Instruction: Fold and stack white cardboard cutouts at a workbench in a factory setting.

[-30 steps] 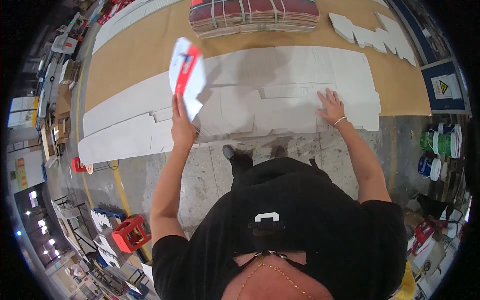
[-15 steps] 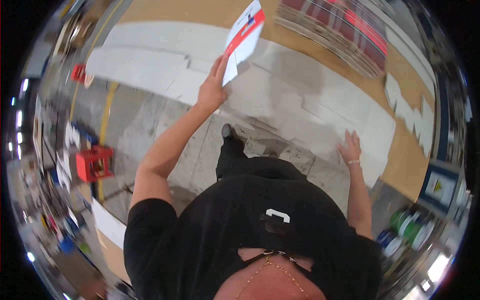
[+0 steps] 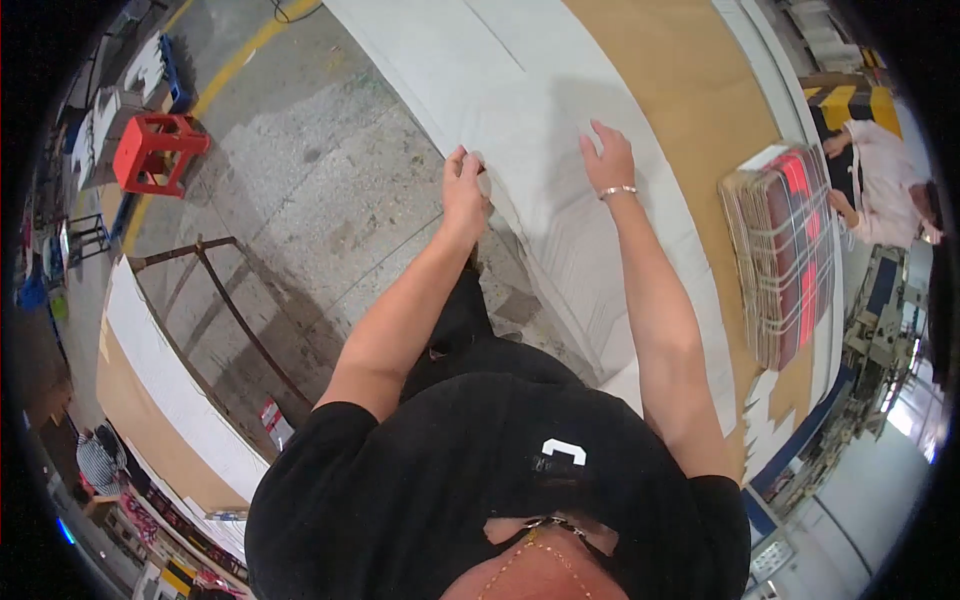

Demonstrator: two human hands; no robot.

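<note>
Gripping the edge of the white sheet (image 3: pixel 560 150), the left hand (image 3: pixel 466 190) stays clenched, while the right hand (image 3: pixel 607 160) lies flat and released on it. To do this well, the person should probably press evenly and keep the sheet square on the brown table (image 3: pixel 680 110).

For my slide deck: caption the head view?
Left hand grips white sheet edge; right hand presses it flat.

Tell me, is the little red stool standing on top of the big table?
No, the red stool stands on the grey floor, well off to the left of the long table that both hands rest on.
</note>
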